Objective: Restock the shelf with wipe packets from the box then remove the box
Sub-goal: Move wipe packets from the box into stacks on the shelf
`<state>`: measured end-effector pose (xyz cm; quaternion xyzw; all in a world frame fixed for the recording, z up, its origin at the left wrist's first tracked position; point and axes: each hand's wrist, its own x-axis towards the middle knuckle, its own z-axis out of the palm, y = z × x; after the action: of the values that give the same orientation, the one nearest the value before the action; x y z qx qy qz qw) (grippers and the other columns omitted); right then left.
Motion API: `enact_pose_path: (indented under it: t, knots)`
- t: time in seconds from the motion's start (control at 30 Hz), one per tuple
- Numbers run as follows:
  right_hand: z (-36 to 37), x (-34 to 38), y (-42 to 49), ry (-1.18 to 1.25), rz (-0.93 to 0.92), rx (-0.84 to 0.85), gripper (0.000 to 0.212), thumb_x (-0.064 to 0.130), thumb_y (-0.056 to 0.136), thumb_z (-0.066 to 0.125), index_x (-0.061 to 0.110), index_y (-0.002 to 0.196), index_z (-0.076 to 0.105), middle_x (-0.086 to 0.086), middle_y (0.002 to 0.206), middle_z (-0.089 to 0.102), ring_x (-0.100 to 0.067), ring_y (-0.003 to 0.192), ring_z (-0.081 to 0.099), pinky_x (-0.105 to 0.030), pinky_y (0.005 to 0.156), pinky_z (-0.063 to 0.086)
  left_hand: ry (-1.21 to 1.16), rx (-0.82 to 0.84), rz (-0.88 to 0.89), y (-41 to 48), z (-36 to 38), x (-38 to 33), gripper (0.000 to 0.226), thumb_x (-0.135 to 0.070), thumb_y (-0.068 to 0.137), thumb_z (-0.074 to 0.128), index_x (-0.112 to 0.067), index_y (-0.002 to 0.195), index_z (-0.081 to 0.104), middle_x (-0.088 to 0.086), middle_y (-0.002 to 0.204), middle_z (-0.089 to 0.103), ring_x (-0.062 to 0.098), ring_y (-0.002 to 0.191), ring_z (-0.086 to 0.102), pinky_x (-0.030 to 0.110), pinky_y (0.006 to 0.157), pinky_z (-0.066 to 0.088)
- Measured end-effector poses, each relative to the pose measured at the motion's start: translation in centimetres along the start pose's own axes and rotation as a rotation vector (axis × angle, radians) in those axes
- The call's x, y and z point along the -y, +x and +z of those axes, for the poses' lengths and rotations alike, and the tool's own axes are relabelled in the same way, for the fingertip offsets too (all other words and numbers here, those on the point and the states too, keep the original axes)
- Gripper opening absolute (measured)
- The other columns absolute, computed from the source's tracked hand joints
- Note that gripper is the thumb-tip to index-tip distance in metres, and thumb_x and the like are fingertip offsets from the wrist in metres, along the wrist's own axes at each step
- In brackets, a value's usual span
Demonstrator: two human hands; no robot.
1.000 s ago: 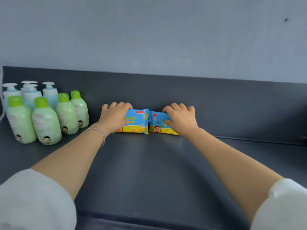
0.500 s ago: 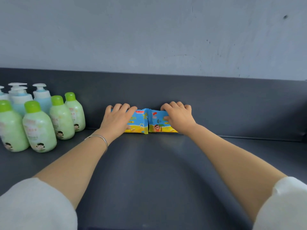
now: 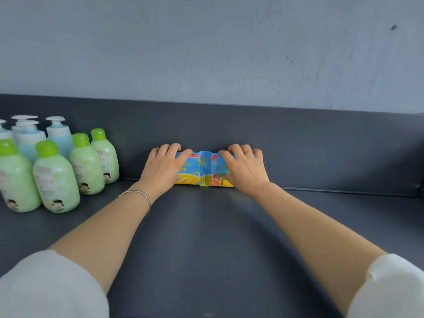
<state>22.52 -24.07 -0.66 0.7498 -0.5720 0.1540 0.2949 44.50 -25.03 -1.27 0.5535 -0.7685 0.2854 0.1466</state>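
Dark grey shelf (image 3: 206, 244) is running the full width of the view, with two wipe packets standing on edge at its rear, against the upright back panel (image 3: 321, 145). The left wipe packet (image 3: 191, 167) and the right wipe packet (image 3: 216, 174) are sitting side by side, their crimped end seams touching at the centre. The left hand (image 3: 164, 171) is gripping the left wipe packet, fingers curling over its top edge and thumb lying low on the printed face; the right hand (image 3: 245, 172) is gripping the right wipe packet likewise. This hold is probably squaring the pair upright against the panel, faces outward, while leaving the front of the shelf free for further rows. The box is not appearing in view, so restocking is judged to be at an early stage. Green-capped bottles (image 3: 55, 177) and blue pump bottles (image 3: 57, 138) are standing clustered at the left, well apart from the packets. Above the panel, a pale, scuffed wall (image 3: 206, 42) is filling the background, and the matte shelf is giving back only a dull sheen.
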Motion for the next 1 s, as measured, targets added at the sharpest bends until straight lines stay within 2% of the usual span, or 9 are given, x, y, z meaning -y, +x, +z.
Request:
enact_pose_path:
  t: [0.07,0.17,0.47,0.6,0.73,1.0]
  knots:
    - [0.1,-0.2,-0.1,0.045,-0.044,0.039,0.063,0.048,0.086,0.061,0.024,0.139,0.039,-0.002,0.131,0.044,-0.03,0.117,0.043,-0.041,0.092,0.034,0.008,-0.008,0.003,-0.1,-0.1,0.0,0.077,-0.03,0.08,0.072,-0.024,0.143,0.029,0.003,0.132,0.038,0.024,0.12,0.038,0.036,0.099,0.031]
    - [-0.3,-0.2,-0.2,0.038,-0.03,0.025,0.062,0.047,0.088,0.058,0.025,0.141,0.034,-0.001,0.135,0.04,-0.029,0.12,0.04,-0.039,0.094,0.034,0.004,-0.017,-0.008,-0.1,-0.3,-0.2,0.074,-0.03,0.081,0.071,-0.024,0.142,0.031,0.002,0.131,0.04,0.024,0.119,0.039,0.036,0.098,0.031]
    - [-1.0,-0.3,-0.3,0.077,-0.032,0.048,0.05,0.024,0.093,0.05,0.023,0.141,0.036,-0.002,0.134,0.042,-0.028,0.119,0.042,-0.036,0.093,0.037,-0.044,0.003,-0.045,0.1,-1.0,-0.4,0.064,-0.029,0.087,0.064,-0.027,0.141,0.03,-0.001,0.132,0.039,0.021,0.12,0.038,0.035,0.098,0.032]
    - [-1.8,-0.7,-0.7,0.087,-0.03,0.05,0.048,0.024,0.093,0.05,0.023,0.14,0.038,-0.002,0.135,0.042,-0.027,0.121,0.041,-0.035,0.092,0.038,-0.083,-0.015,-0.078,0.2,-1.9,-0.1,0.059,-0.029,0.089,0.06,-0.027,0.141,0.033,-0.002,0.134,0.041,0.021,0.123,0.039,0.036,0.1,0.032]
    - [-2.8,-0.8,-1.6,0.119,0.031,0.055,0.044,0.03,0.094,0.053,0.022,0.136,0.044,-0.001,0.13,0.048,-0.027,0.119,0.043,-0.035,0.089,0.04,-0.164,-0.026,-0.092,0.0,-3.3,-0.7,0.042,-0.029,0.092,0.055,-0.027,0.133,0.044,-0.004,0.128,0.049,0.02,0.119,0.044,0.035,0.095,0.035]
    - [-4.7,-1.2,-5.6,0.112,0.151,0.148,0.034,0.033,0.093,0.052,0.022,0.125,0.051,-0.002,0.12,0.054,-0.026,0.112,0.047,-0.034,0.079,0.039,-0.266,0.066,0.049,-0.9,-5.2,-3.9,0.025,-0.027,0.095,0.047,-0.023,0.118,0.053,-0.004,0.111,0.059,0.019,0.104,0.052,0.034,0.085,0.035]
